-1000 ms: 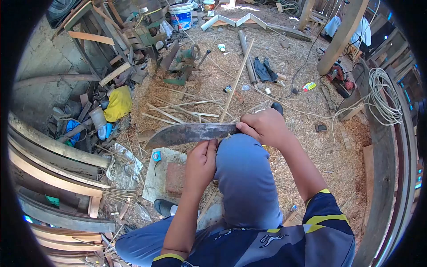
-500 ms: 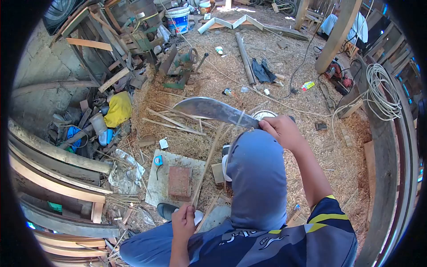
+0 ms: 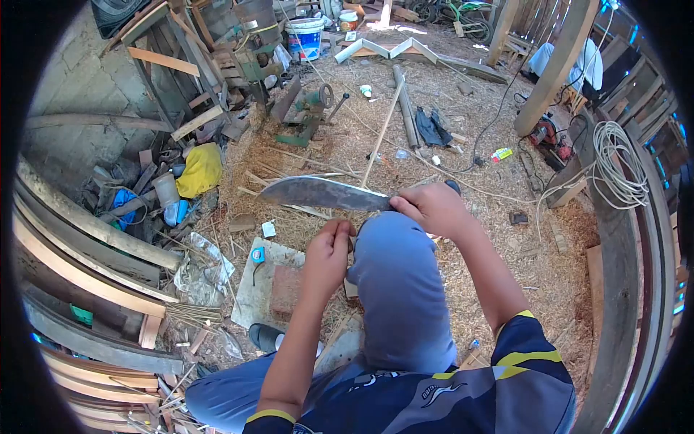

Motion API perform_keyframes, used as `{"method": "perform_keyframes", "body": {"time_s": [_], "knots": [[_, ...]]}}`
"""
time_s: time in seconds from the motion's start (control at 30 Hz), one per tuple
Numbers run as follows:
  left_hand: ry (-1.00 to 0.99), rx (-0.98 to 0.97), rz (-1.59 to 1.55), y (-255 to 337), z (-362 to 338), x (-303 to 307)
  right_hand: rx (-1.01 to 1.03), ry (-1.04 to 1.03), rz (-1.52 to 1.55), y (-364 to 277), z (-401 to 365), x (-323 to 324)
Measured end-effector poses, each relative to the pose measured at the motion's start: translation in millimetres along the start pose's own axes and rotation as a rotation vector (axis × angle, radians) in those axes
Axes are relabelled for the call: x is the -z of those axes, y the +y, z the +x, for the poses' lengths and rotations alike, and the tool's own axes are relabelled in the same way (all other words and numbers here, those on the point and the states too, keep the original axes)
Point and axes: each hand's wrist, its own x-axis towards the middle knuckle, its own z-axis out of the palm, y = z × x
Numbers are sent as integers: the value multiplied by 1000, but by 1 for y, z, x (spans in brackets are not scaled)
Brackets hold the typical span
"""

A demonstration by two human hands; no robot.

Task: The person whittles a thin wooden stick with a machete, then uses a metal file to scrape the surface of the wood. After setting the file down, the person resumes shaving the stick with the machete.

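My right hand (image 3: 431,207) is closed around the handle end of a machete (image 3: 318,193), just above my raised knee (image 3: 396,253). Its broad curved blade points left, lying nearly level. To the left of the knee, below the blade, my left hand (image 3: 330,253) is closed on the near end of a thin wooden strip (image 3: 383,134). The strip passes the blade and stretches away over the shavings. Where strip and blade cross is partly covered by the blade. A reddish brick (image 3: 287,289) lies on a pale board (image 3: 249,293) beyond my left forearm.
Loose wooden strips (image 3: 289,206) lie ahead on the shavings. A green metal machine (image 3: 307,116) stands farther off, near a paint bucket (image 3: 305,40). Stacked curved timbers (image 3: 94,271) line the left. A cable coil (image 3: 618,163) hangs at right; a person (image 3: 587,61) is partly visible behind a post.
My left hand has moved forward, up to near the blade, and the strip now reaches much farther beyond it. The machete has shifted slightly left and lies more level.
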Motion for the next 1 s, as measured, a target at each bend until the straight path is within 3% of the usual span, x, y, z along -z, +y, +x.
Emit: {"method": "perform_keyframes", "body": {"time_s": [0.47,0.6,0.67,0.73,1.0], "knots": [[76,-170,142,3,-8,-3,47,64,-64,-5,3,3],[14,-176,376,-3,-40,15,9,109,-19,4,-8,2],[64,-271,324,-14,-71,27,-30,100,3,11,-11,3],[18,-11,316,-42,-99,41,-53,102,28,14,-17,4],[-11,48,288,-45,-137,69,-128,71,-3,13,-21,12]]}}
